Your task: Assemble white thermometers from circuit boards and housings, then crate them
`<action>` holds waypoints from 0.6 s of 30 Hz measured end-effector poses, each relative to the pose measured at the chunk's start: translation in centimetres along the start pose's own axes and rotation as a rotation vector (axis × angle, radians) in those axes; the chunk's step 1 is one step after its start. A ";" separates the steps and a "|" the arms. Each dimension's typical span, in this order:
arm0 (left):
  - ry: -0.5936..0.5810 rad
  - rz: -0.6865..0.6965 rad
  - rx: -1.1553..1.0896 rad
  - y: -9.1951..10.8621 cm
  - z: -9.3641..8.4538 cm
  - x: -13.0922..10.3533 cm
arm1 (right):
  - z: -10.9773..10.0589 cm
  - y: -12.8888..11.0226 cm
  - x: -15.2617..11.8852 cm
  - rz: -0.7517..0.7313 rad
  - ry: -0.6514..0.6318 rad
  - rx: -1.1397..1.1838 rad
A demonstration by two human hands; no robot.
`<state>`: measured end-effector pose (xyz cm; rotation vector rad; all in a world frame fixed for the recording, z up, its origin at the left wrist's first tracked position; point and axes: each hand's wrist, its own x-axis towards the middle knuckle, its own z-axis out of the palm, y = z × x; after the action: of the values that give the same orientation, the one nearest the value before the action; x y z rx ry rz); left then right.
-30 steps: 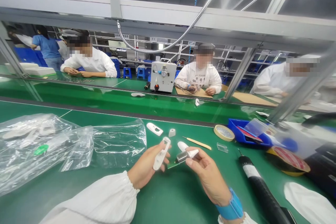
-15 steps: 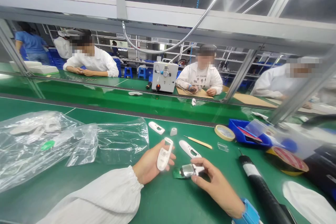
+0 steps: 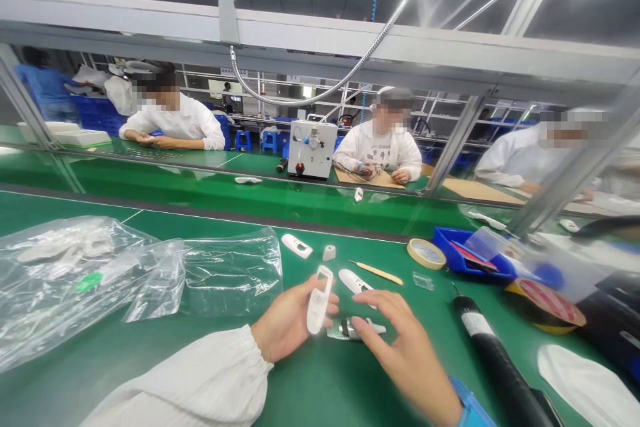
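My left hand (image 3: 286, 321) is closed around a white plastic shell (image 3: 317, 312) with a window opening, its hollow inside facing up. Just to the right, a small module with a display and a white tip (image 3: 344, 329) lies on the green bench. Over that module hovers my right hand (image 3: 407, 350), thumb and fingers apart, holding nothing; its thumb covers part of the module. Behind the fingers, partly hidden, lies a white cover (image 3: 353, 280). Another white cover (image 3: 297, 246) and a small white cap (image 3: 329, 253) rest farther back.
A clear bag of white parts (image 3: 75, 267) spreads over the left side. A pointed yellow stick (image 3: 377, 272), tape roll (image 3: 426, 254), clear piece (image 3: 423, 281), blue bin (image 3: 473, 253) and black electric screwdriver (image 3: 495, 353) lie right. Co-workers sit beyond the green conveyor belt (image 3: 310, 203).
My right hand has let go of the module and shifted left above it, fingers opening. The shell in my left hand has moved slightly right and turned more upright.
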<state>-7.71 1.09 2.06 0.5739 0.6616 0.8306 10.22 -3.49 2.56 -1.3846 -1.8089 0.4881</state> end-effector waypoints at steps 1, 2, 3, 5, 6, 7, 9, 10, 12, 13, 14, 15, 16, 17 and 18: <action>-0.016 0.008 -0.019 0.0 0.1 0.0 | 0.2 -0.6 0.2 -0.033 -0.008 0.001; -0.041 0.018 -0.038 0.0 0.1 -0.1 | 0.5 -1.2 0.3 -0.067 -0.023 -0.001; -0.071 0.029 -0.054 0.0 0.2 -0.1 | 0.7 -1.8 0.5 -0.099 -0.037 -0.011; -0.129 0.048 -0.072 0.0 0.5 -0.2 | 1.2 -2.5 0.8 -0.161 -0.036 -0.047; -0.149 0.056 -0.078 0.0 0.6 -0.3 | 1.4 -2.7 0.9 -0.199 -0.019 -0.070; -0.165 0.064 -0.084 0.0 0.7 -0.3 | 1.7 -2.8 1.1 -0.243 0.005 -0.098; -0.186 0.081 -0.100 -0.1 0.9 -0.4 | 2.1 -2.7 1.4 -0.327 0.045 -0.159; -0.194 0.088 -0.108 -0.1 0.9 -0.5 | 2.3 -2.7 1.5 -0.357 0.054 -0.185; -0.202 0.098 -0.114 -0.2 1.1 -0.5 | 2.6 -2.5 1.7 -0.383 0.060 -0.218; -0.200 0.103 -0.115 -0.2 1.1 -0.6 | 2.7 -2.5 1.8 -0.386 0.062 -0.224; -0.195 0.108 -0.116 -0.2 1.1 -0.6 | 2.8 -2.4 1.8 -0.388 0.065 -0.224; -0.190 0.113 -0.114 -0.2 1.1 -0.6 | 2.9 -2.4 1.8 -0.393 0.070 -0.224; -0.185 0.115 -0.112 -0.3 1.1 -0.6 | 3.0 -2.4 1.8 -0.398 0.074 -0.223; -0.181 0.118 -0.109 -0.3 1.1 -0.6 | 3.0 -2.5 1.8 -0.403 0.078 -0.219; -0.176 0.120 -0.106 -0.3 1.1 -0.6 | 3.1 -2.5 1.8 -0.407 0.081 -0.214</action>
<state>-7.12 0.20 2.74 0.5869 0.4234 0.9100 6.10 -2.15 3.04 -1.1092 -2.0514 0.0254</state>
